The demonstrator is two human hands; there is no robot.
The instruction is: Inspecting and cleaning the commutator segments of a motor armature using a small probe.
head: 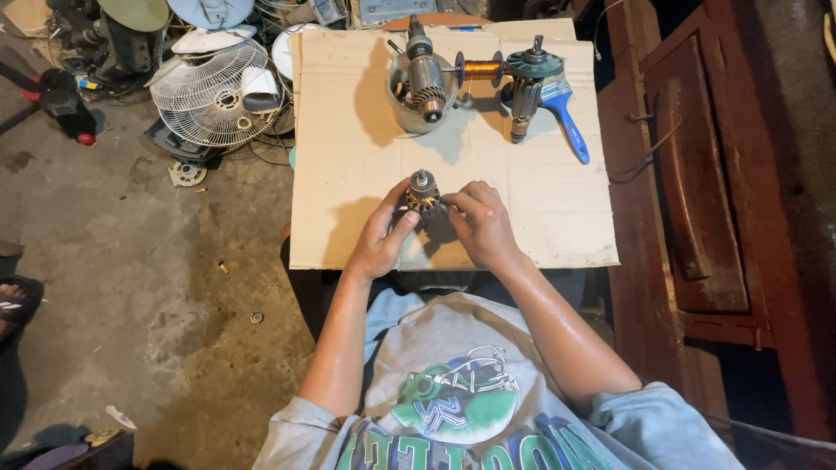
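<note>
A small motor armature (423, 193) with copper windings and a steel shaft stands upright on a sheet of cardboard (348, 157). My left hand (380, 237) grips its left side, thumb against the core. My right hand (482, 224) holds it from the right, fingertips touching the windings. Both hands rest near the cardboard's front edge.
At the back of the cardboard stand a metal bowl (409, 109) holding another armature (425, 74), a spool of copper wire (480, 69), a third armature (527, 91) and a blue-handled brush (570, 126). Fan parts (218, 91) lie on the concrete floor at left. Dark wooden furniture (697, 174) stands at right.
</note>
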